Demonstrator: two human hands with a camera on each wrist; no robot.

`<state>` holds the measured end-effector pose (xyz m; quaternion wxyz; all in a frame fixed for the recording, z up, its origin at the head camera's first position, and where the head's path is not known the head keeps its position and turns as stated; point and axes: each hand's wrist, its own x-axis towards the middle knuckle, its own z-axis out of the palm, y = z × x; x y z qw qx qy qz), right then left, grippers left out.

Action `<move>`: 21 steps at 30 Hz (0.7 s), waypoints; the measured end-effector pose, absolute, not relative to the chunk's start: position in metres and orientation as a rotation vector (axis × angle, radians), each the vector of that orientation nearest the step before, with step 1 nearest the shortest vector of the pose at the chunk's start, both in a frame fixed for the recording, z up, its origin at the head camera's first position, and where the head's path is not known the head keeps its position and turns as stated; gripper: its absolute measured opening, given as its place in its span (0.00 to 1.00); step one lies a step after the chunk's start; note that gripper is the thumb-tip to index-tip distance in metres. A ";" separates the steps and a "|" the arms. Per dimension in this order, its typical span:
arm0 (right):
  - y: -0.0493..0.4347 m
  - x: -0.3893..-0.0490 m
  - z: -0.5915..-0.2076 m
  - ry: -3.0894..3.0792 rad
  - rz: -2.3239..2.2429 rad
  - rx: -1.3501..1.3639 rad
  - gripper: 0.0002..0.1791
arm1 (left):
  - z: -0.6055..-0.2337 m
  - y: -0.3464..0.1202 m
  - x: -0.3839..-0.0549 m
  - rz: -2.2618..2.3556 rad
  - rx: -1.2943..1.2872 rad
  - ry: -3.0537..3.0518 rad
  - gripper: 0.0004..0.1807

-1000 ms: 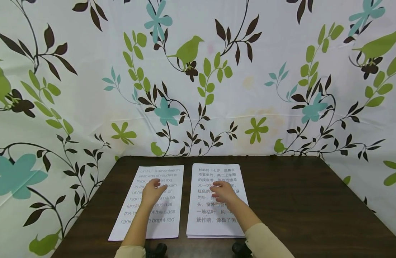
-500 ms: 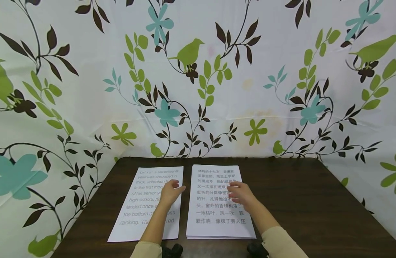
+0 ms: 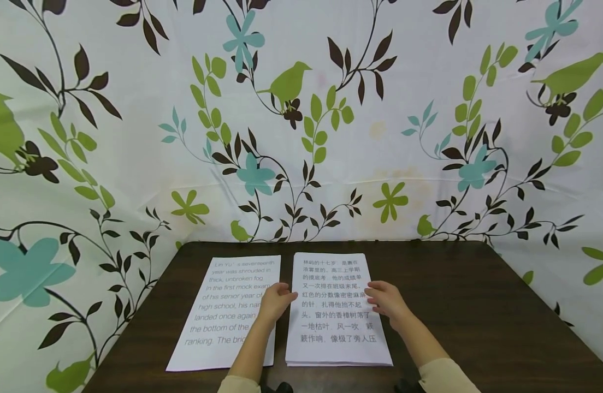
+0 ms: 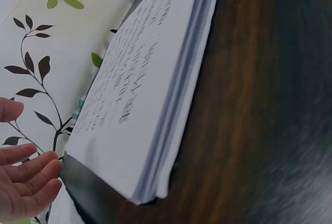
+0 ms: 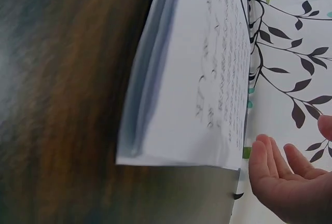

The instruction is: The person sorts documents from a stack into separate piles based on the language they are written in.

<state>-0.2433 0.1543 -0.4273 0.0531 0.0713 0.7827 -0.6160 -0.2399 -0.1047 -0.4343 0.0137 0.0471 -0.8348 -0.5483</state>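
A thick stack of white paper (image 3: pixel 331 316), its top sheet printed in Chinese, lies on the table in front of me. My left hand (image 3: pixel 277 302) is at its left edge, fingers relaxed, overlapping the sheet with English print (image 3: pixel 218 327) beside it. On the other side, my right hand (image 3: pixel 387 301) has its fingertips right at the stack's right edge. Both wrist views show the layered side of the stack, with the left hand (image 4: pixel 26 182) and the right hand (image 5: pixel 285 182) beside it, fingers apart and nothing between them.
The dark brown table (image 3: pixel 459 316) stretches to the right of the stack. A white cloth (image 3: pixel 331 180) with leaves, birds and flowers hangs behind the table's far edge. Dark wrist straps show near the beige sleeves (image 3: pixel 446 376).
Both hands have moved to the right. The left went from over the English sheet to the stack's left edge; the right went from over the stack to its right edge. The papers stay put.
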 end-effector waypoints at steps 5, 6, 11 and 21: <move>0.163 -0.245 -0.442 2.419 -1.831 0.242 0.24 | -0.439 -0.100 -0.237 -1.718 0.141 -2.606 0.26; 0.163 -0.244 -0.443 2.433 -1.817 0.241 0.24 | -0.440 -0.100 -0.236 -1.726 0.136 -2.603 0.26; 0.165 -0.236 -0.443 2.461 -1.779 0.247 0.25 | -0.445 -0.099 -0.234 -1.749 0.138 -2.606 0.27; 0.182 -0.262 -0.504 2.527 -1.724 0.333 0.24 | -0.455 -0.095 -0.231 -1.778 0.144 -2.599 0.28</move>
